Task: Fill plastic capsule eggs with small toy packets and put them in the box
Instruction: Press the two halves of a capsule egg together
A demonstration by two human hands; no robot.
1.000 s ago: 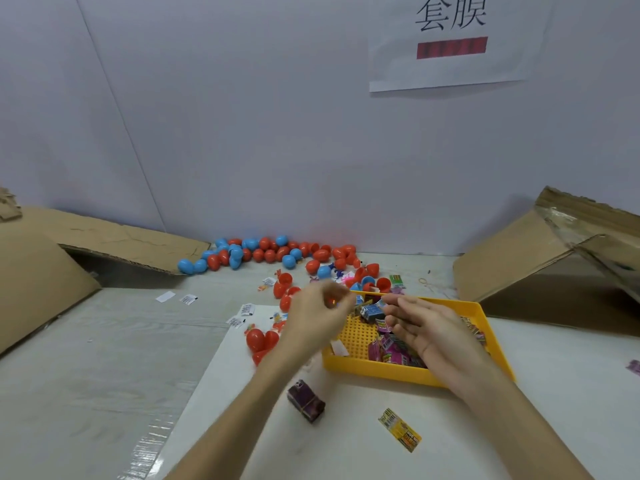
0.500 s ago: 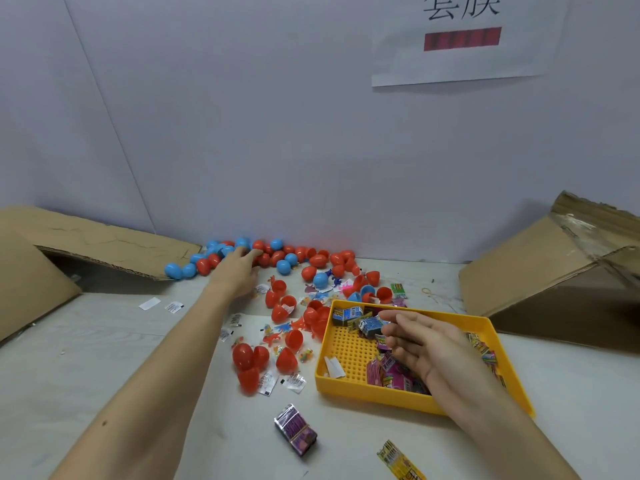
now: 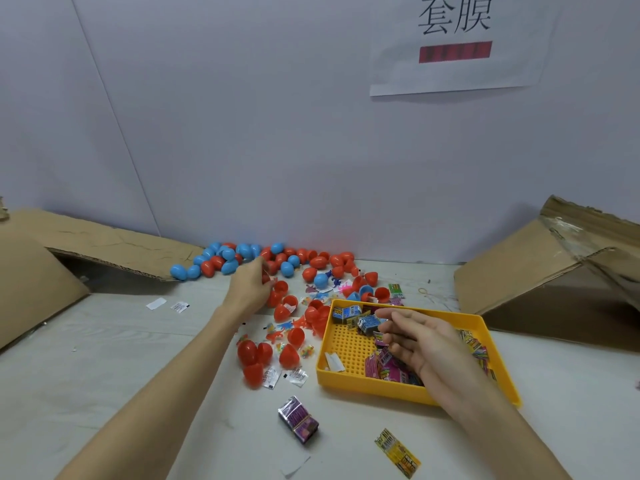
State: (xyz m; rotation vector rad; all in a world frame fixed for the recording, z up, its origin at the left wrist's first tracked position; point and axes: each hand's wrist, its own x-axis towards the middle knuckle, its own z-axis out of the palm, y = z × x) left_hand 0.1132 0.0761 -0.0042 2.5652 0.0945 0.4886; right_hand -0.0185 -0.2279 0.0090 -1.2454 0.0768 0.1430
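Your left hand (image 3: 250, 285) is curled on a red egg (image 3: 266, 279) in the egg pile (image 3: 277, 261) at the bench's back. Your right hand (image 3: 414, 336) hovers relaxed, holding nothing, over the yellow tray (image 3: 349, 379) of packets (image 3: 388, 370).

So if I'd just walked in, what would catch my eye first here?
Probably the scatter of red and blue plastic capsule eggs along the foot of the white wall, where the left hand reaches among them. Next, the bright yellow perforated plastic tray at centre-right, holding colourful small toy packets, with the right hand hovering open above it. Two tilted brown cardboard boxes flank the table.
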